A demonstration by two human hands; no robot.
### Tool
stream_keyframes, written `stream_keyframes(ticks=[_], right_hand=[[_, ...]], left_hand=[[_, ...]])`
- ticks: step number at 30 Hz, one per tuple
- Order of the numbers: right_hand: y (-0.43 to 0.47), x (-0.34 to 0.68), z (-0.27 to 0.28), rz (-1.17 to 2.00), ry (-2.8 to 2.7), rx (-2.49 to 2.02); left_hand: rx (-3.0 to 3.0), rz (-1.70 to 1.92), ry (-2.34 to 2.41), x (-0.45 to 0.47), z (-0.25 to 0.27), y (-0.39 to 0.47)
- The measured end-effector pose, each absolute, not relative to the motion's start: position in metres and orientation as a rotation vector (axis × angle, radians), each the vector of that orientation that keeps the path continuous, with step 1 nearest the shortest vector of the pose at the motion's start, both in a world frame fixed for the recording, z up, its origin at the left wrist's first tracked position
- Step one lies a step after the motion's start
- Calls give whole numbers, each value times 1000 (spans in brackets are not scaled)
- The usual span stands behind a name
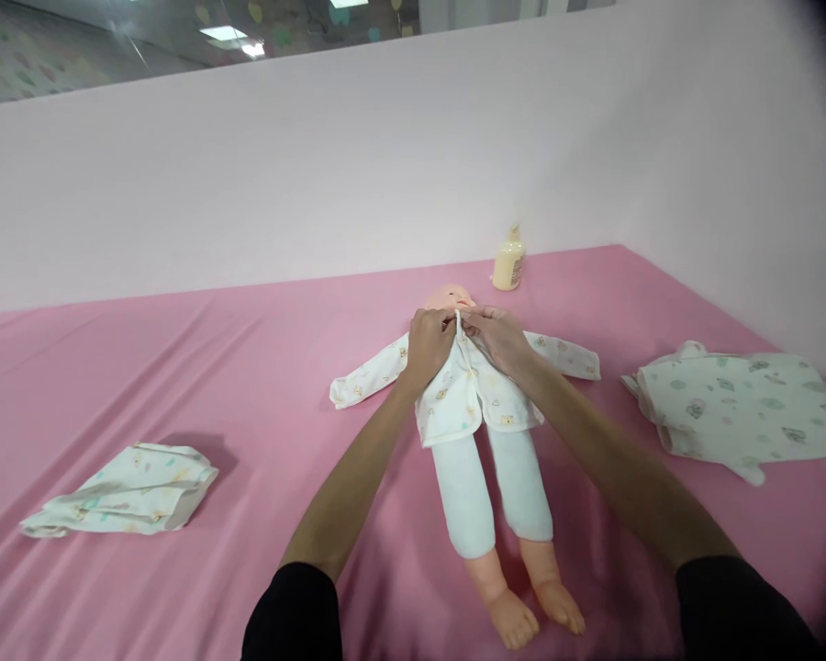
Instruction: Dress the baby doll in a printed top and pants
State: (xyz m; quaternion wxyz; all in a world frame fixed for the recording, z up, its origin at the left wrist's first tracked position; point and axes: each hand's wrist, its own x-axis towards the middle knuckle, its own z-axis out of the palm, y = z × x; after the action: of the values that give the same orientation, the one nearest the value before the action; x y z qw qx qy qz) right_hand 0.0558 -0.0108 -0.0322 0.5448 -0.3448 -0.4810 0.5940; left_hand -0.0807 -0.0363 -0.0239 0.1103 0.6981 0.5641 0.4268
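A baby doll (pixel 509 617) lies on its back with its feet toward me, its head partly hidden behind my hands. It wears a white printed baby jacket (pixel 447 404), with both sleeves spread out sideways, and has white cloth legs with bare feet. My left hand (pixel 430 344) is closed on the jacket's collar edge at the neck. My right hand (pixel 499 338) pinches the opposite front edge at the same spot, fingertips almost meeting the left ones. Lower down, the jacket's front edges part over the belly. What lies between the fingertips is too small to make out.
A pink sheet (pixel 262 367) covers the surface, wrinkled at the left. A pump bottle (pixel 508 262) of pale yellow liquid stands beyond the doll. Folded printed cloth garments lie left (pixel 130 491) and right (pixel 750 404). A white wall (pixel 282 184) rises behind.
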Motion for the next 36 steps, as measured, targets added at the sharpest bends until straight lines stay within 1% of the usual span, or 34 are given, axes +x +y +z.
stream_keyframes(ticks=[4, 10, 14, 20, 25, 31, 36], right_hand=[[-9, 58, -32, 1428, -1134, -845], [-7, 63, -30, 1472, -1182, -877], [-10, 62, -28, 1434, -1242, -912], [-14, 58, -30, 1187, -1466, -995], [-23, 57, -26, 925, -1680, -1086], [-26, 54, -25, 636, -1862, -1086], [-25, 51, -30, 553, -1843, -1111]], left_hand=[[2231, 1244, 1754, -83, -30, -34], [2244, 1296, 1735, -83, -35, -32], [2276, 1311, 1689, -84, -35, -31], [2314, 1312, 1700, -85, -37, -29], [2202, 1289, 1735, -84, -33, -31], [2077, 1252, 1590, -83, -19, -38], [2006, 1268, 1584, -83, -18, -40]])
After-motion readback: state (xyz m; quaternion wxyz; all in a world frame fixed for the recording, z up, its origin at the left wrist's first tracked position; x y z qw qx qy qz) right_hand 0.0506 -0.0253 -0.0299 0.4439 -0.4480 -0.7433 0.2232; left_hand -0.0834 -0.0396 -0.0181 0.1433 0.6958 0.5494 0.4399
